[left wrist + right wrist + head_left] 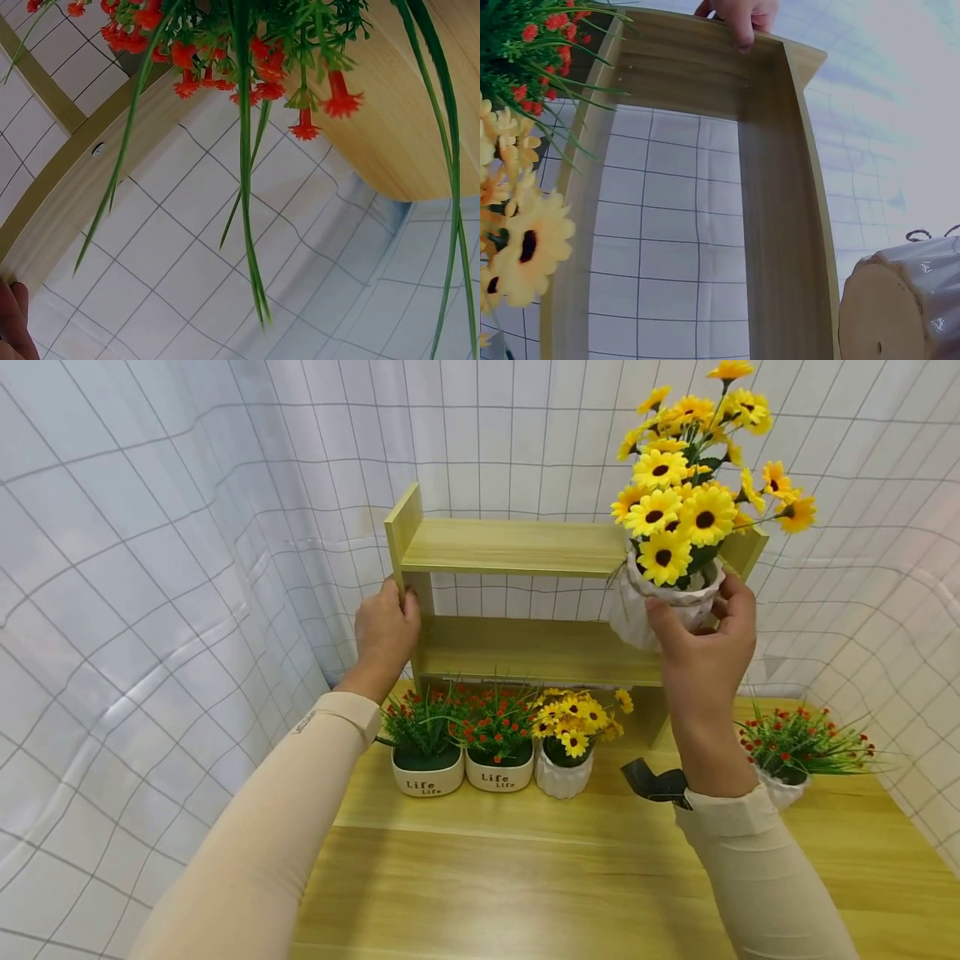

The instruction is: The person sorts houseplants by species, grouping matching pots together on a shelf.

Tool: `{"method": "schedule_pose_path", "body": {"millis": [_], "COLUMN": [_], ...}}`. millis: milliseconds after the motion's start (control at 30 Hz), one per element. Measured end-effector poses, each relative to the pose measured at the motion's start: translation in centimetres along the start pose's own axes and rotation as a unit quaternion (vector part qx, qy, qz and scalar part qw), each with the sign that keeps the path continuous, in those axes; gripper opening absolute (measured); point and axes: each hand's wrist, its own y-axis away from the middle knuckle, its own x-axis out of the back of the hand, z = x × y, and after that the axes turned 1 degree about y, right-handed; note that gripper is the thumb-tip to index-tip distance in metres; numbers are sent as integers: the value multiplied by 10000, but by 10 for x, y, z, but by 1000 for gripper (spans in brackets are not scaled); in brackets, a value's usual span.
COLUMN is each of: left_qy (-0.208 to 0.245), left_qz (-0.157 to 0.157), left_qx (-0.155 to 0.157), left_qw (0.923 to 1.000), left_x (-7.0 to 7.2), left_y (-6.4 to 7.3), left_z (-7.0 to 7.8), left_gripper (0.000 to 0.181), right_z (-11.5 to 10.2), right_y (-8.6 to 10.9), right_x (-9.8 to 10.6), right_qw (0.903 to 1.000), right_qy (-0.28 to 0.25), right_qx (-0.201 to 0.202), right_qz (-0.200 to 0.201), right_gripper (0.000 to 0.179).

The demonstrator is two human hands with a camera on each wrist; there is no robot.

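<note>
My left hand (386, 631) grips the left side panel of a two-tier wooden shelf (517, 545); its thumb shows against that panel in the right wrist view. With my right hand (708, 643) I hold a white ruffled flowerpot (637, 610) of yellow artificial sunflowers (667, 514) in front of the shelf's right end. The pot's flat base (885, 311) shows in the right wrist view, off any board. Before the shelf stand two cream "Life" pots (427, 772) with red flowers and a smaller white pot (564, 777) with yellow flowers.
Another white pot (783, 789) with red flowers and long grass blades stands right of the shelf, partly behind my right forearm. A wooden table (510, 877) lies beneath everything. White grid-patterned curtain (150, 527) hangs behind and on both sides.
</note>
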Motion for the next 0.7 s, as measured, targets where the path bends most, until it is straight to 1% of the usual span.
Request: {"method": "schedule_pose_path", "body": {"millis": [167,333,467,567,700], "left_qy": [-6,-23,-31,-34,-8], "left_qz": [-64,-11,11,-6,-8], "left_qx": [93,80,78,87,116], "left_qw": [9999,10000,10000,10000,9999], "left_x": [0,1,1,1,1], "left_y": [0,0,0,0,0], "left_z": [1,2,2,2,1], "left_gripper": [28,27,26,27,27], "right_z": [-4,-4,-3,-3,-4], "right_y": [-9,-18,-25,-29,-34], "right_x": [-10,-20,-29,-33,-37], "right_qw": [9999,9997,9997,9995,9984], "right_qy": [-109,-79,-40,143,346], "right_qx": [73,201,88,-62,-98], "right_qz": [-39,-128,-212,-271,-437], "right_gripper": [68,69,70,70,70]}}
